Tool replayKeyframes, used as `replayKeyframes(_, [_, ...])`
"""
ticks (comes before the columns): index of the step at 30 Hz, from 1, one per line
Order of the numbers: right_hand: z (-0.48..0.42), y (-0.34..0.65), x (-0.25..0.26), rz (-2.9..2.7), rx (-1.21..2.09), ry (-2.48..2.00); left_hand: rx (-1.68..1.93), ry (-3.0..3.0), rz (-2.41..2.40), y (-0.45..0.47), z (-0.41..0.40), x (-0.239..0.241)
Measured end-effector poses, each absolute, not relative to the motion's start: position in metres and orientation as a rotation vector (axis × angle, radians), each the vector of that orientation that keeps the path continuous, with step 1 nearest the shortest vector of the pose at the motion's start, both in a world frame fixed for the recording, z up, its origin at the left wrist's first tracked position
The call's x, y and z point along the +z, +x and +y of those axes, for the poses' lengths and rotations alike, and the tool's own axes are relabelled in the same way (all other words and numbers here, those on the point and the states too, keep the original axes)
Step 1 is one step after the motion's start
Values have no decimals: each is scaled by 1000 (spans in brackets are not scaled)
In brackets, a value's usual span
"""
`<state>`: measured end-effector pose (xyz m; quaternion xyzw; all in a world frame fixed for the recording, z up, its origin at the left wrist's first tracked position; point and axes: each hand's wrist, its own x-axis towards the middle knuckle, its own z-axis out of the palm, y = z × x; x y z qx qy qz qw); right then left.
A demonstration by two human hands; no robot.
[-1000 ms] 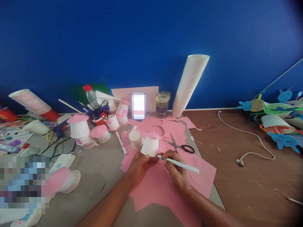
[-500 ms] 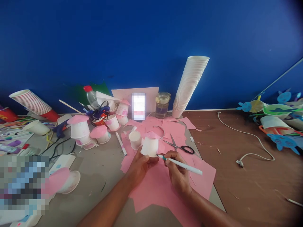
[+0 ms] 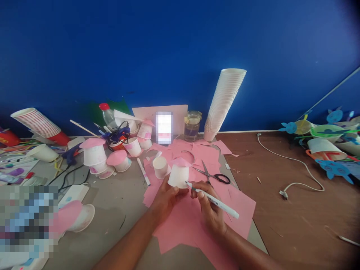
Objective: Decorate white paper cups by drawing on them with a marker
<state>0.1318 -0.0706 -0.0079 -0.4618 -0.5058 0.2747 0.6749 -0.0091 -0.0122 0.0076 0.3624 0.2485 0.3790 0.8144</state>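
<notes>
Below a blue wall (image 3: pixel 168 45), the left hand (image 3: pixel 165 200) grips an upside-down white cup (image 3: pixel 179 176) over pink paper (image 3: pixel 180 232) on a grey table (image 3: pixel 84 243), while the right hand (image 3: pixel 209 212) pinches a marker (image 3: pixel 225 207), tip at the cup's lower edge.

Indoor light is moderate and diffuse. Shadows are soft; a faint one lies on the blue wall (image 3: pixel 157 48) left of the tall cup stack (image 3: pixel 225 105). Wall reads deep at centre, paler and hazy toward upper right. Phone screen (image 3: pixel 164 127) is overexposed and pixelated; coarse mosaic covers the lower-left corner. Wide-angle stretch shows at the sides; right-hand corners are dark. Marker (image 3: pixel 219 204) print is too soft to read.
</notes>
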Motion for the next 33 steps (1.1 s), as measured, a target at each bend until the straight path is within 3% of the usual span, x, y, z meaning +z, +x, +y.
replayKeyframes(33, [-68,132,0,-1176,585,-1088,810,726,589,-10,-12,2])
